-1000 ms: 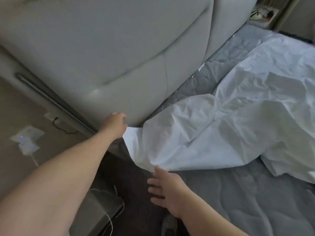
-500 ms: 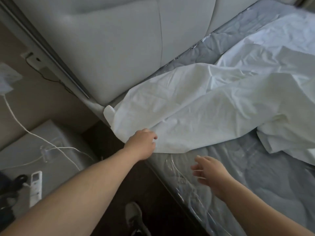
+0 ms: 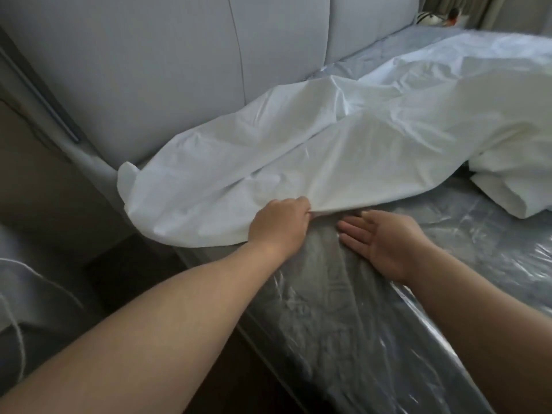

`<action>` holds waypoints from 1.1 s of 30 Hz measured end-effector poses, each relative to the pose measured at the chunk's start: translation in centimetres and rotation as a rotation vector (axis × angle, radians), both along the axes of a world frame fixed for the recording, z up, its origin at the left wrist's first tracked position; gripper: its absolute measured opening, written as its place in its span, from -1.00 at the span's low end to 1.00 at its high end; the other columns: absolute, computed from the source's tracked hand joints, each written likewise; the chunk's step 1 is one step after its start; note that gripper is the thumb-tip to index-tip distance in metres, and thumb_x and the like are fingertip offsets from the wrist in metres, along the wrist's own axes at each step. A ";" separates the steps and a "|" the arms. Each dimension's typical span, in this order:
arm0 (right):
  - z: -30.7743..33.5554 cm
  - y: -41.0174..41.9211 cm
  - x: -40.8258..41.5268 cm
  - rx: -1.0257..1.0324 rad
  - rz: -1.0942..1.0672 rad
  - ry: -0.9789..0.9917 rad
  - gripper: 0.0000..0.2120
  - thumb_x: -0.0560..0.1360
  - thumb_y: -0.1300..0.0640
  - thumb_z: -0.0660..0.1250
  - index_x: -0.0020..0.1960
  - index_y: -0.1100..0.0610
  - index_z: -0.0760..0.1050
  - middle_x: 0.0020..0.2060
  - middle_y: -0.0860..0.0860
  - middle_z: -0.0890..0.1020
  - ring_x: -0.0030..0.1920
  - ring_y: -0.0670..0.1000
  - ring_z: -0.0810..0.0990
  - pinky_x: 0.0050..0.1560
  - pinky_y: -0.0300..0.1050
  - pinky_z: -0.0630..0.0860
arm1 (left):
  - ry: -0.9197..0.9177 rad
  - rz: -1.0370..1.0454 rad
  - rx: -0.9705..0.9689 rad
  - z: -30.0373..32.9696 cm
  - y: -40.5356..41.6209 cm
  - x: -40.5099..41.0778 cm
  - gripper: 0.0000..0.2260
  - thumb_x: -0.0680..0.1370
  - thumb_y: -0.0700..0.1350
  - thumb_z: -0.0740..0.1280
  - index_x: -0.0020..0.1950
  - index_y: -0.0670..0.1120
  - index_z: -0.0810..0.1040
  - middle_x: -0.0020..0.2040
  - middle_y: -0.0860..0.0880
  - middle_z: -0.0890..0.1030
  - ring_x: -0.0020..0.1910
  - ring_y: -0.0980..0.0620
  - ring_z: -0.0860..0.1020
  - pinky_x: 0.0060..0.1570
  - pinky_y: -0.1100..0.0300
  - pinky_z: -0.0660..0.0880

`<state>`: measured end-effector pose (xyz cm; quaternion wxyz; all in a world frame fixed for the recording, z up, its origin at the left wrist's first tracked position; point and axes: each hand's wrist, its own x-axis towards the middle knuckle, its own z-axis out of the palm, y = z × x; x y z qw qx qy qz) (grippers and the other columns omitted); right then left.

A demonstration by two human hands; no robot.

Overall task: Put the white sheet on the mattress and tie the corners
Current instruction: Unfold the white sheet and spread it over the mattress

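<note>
A crumpled white sheet (image 3: 343, 150) lies across the head end of the grey mattress (image 3: 373, 324), which is wrapped in clear plastic. One sheet corner hangs over the mattress corner beside the headboard. My left hand (image 3: 279, 224) grips the sheet's near edge, fingers curled into the cloth. My right hand (image 3: 382, 237) hovers open just right of it, palm turned up, fingers straight, just below the sheet's edge over the bare mattress side.
A padded grey headboard (image 3: 185, 61) rises behind the sheet. Dark floor (image 3: 143, 270) runs between the bed and a pale bedside unit (image 3: 27, 294) with white cables at the left. A folded part of the sheet (image 3: 501, 192) lies at the right.
My left hand has moved from the sheet's corner by the headboard rightward along its edge and now grips it. My right hand came up beside it, palm open. The view has shifted toward the bed.
</note>
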<state>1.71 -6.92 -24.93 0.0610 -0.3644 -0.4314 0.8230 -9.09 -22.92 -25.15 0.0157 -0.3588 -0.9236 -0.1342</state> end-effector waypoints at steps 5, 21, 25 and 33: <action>-2.1 -1.0 1.3 -0.086 -0.072 0.182 -0.53 0.72 0.22 0.04 0.61 0.27 0.12 0.37 0.24 0.51 0.15 0.16 0.65 -0.07 0.05 0.66 | -0.177 0.068 0.288 0.3 -2.3 1.5 -0.61 0.74 0.11 0.10 -0.24 0.00 0.30 -0.29 -0.02 0.47 -0.20 -0.15 0.48 -0.25 0.02 0.25; 4.4 -7.2 3.4 -0.331 -0.248 0.441 -0.68 0.67 0.05 0.24 0.38 0.12 0.53 0.20 0.11 0.69 0.17 0.18 0.69 0.25 0.22 0.58 | -0.030 -0.246 -0.128 7.4 -11.4 5.3 -0.65 0.60 -0.02 0.33 -0.30 0.02 0.24 -0.31 -0.01 0.47 -0.21 -0.18 0.52 -0.28 0.09 0.28; 5.1 -7.6 7.0 -0.382 -0.348 0.587 -0.90 0.63 0.20 0.23 0.07 0.14 0.51 -0.37 -0.02 0.51 -0.37 -0.06 0.55 -0.10 -0.02 0.67 | 0.077 -0.274 -0.170 8.1 -13.4 6.4 -0.77 0.62 -0.01 0.30 -0.18 0.05 0.30 -0.13 -0.10 0.62 -0.14 -0.19 0.56 -0.24 0.10 0.31; 6.4 -16.6 11.3 0.313 -0.233 0.382 -0.67 0.55 0.32 0.35 0.31 0.19 0.48 0.16 0.11 0.69 0.17 0.15 0.68 0.26 0.14 0.59 | -0.009 -0.050 -0.343 6.1 -19.3 5.6 -0.82 0.60 0.10 0.33 -0.03 0.05 0.40 0.04 -0.03 0.58 -0.05 -0.07 0.53 -0.10 0.01 0.50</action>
